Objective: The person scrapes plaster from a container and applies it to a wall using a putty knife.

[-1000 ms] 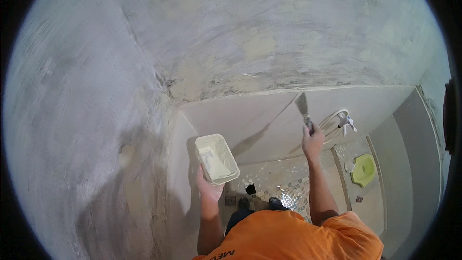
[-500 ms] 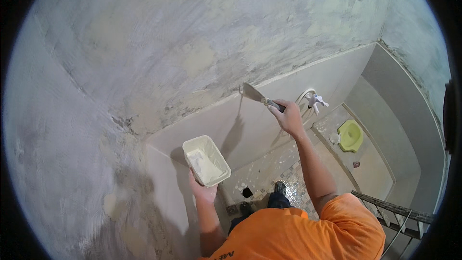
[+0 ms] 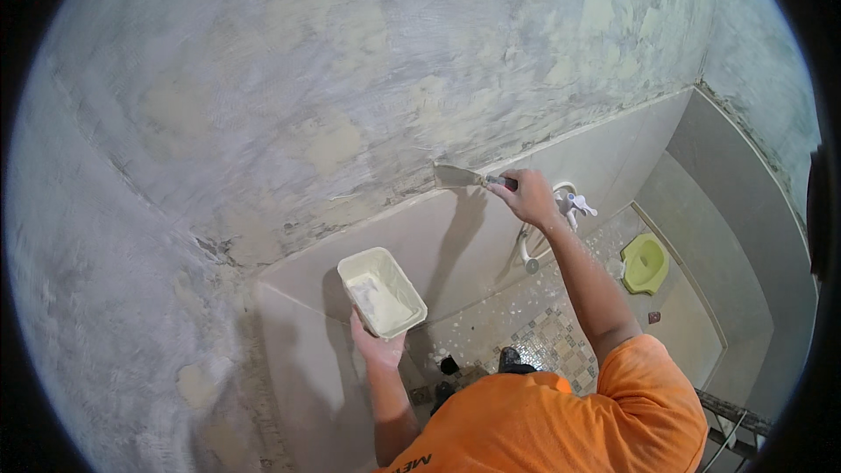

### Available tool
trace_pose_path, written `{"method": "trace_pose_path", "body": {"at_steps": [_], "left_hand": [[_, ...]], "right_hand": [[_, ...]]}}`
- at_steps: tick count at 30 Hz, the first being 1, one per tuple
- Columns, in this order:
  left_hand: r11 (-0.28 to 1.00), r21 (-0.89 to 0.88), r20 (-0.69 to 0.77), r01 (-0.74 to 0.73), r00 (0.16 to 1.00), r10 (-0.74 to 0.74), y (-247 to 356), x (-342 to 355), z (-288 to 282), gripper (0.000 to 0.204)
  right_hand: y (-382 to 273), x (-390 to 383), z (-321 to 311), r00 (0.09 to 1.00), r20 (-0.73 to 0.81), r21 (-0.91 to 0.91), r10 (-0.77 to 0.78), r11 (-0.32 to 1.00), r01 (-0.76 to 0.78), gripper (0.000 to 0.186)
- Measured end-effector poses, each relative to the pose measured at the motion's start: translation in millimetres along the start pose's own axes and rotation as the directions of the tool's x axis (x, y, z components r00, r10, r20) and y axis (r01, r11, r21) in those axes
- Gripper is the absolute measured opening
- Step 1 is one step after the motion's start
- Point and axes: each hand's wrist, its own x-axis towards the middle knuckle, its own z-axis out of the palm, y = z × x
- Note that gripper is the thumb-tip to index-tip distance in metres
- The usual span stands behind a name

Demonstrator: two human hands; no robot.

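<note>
My right hand (image 3: 528, 196) is closed around the dark handle of a putty knife (image 3: 457, 176). Its wide metal blade points left and lies against, or very near, the plastered wall (image 3: 333, 136) just above the tiled lower part; contact is hard to tell. My left hand (image 3: 378, 346) grips a cream plastic tub (image 3: 383, 292) from below and the near side, with most of its fingers hidden. White putty (image 3: 385, 305) covers the tub's bottom and smears its inner walls. The tub is tilted, its mouth facing me.
Grey tiles (image 3: 302, 264) line the lower wall, with a ledge along their top. A white tap (image 3: 574, 203) with a hose sits right of my right hand. A yellow-green squat toilet (image 3: 645, 263) is on a raised floor. A ladder (image 3: 740, 416) stands at lower right; a dark drain hole (image 3: 448, 365) lies near my feet.
The putty knife has turned, its blade now lying more level and slightly lower along the wall's bottom edge. The tub stays in my left hand. My view has shifted slightly.
</note>
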Motion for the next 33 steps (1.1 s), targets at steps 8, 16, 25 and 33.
{"method": "trace_pose_path", "body": {"at_steps": [8, 16, 25, 33], "left_hand": [[0.914, 0.289, 0.016, -0.285, 0.956, 0.293, 1, 1, -27, 0.051], [0.975, -0.044, -0.112, -0.216, 0.971, 0.210, 10, -22, -31, 0.058], [0.967, 0.059, -0.036, -0.248, 0.968, 0.250, 10, -24, -40, 0.063], [0.966, 0.060, -0.153, -0.253, 0.954, 0.259, 15, -27, -64, 0.061]], "right_hand": [[57, -4, -48, 0.977, -0.208, -0.121, 0.050, 0.990, -0.077, 0.043], [-7, -43, -2, 0.992, -0.120, 0.143, -0.030, 0.989, 0.048, 0.038], [10, -32, 0, 0.979, -0.202, -0.114, 0.021, 0.993, -0.045, 0.034], [79, -53, -15, 0.913, -0.269, 0.268, 0.305, 0.935, -0.233, 0.036]]}}
